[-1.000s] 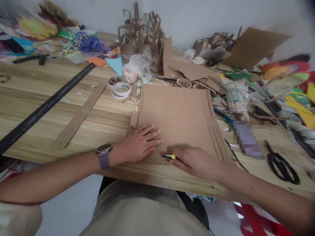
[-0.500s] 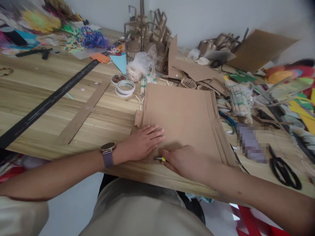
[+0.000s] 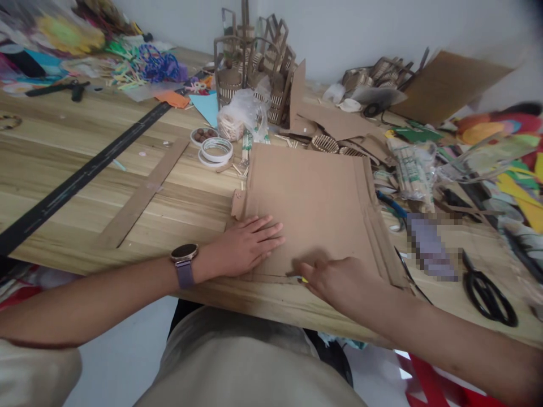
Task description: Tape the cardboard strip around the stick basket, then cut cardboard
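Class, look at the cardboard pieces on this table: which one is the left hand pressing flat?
The large cardboard sheet at the near edge, under the left hand. The narrow cardboard strip lies untouched to its left.

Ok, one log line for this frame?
left hand flat on brown cardboard sheet | right hand gripping small yellow-and-black tool at sheet's near edge | black scissors on wooden table

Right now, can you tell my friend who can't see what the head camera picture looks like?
A person's left hand lies flat on a brown cardboard sheet on a cluttered wooden table, while the right hand grips a small yellow tool at its near edge. Black scissors lie to the right.
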`<control>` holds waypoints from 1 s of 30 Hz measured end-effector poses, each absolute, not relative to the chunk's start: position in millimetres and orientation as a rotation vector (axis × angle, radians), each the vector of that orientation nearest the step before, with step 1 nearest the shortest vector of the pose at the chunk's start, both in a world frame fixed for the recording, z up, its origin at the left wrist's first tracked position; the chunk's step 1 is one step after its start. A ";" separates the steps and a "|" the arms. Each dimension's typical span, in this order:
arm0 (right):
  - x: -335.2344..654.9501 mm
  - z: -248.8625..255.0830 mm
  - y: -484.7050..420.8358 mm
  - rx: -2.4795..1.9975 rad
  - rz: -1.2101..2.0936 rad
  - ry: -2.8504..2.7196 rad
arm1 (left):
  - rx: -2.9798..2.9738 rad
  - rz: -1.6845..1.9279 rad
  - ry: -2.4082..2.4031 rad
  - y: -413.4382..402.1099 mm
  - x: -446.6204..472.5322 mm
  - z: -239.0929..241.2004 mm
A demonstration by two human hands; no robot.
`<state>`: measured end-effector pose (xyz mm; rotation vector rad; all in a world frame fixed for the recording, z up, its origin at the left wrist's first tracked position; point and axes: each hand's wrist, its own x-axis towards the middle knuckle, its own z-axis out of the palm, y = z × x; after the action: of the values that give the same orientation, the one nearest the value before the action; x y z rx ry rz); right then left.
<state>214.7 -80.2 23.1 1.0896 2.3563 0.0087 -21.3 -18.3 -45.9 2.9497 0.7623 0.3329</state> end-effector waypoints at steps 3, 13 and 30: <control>236.9 24.6 -85.7 1.135 0.006 2.262 | 2.952 0.330 0.767 -19.6 -21.4 -47.3; 271.0 28.3 -81.8 1.321 -0.538 2.515 | 3.030 0.182 0.586 0.7 -24.6 -37.2; 132.7 24.4 -60.8 1.031 -0.137 2.534 | 3.036 0.133 0.583 6.5 -21.2 -40.2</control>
<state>132.7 -60.8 24.4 1.0308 2.5341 -0.1374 -21.2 6.5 -40.2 3.0357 0.5833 0.1332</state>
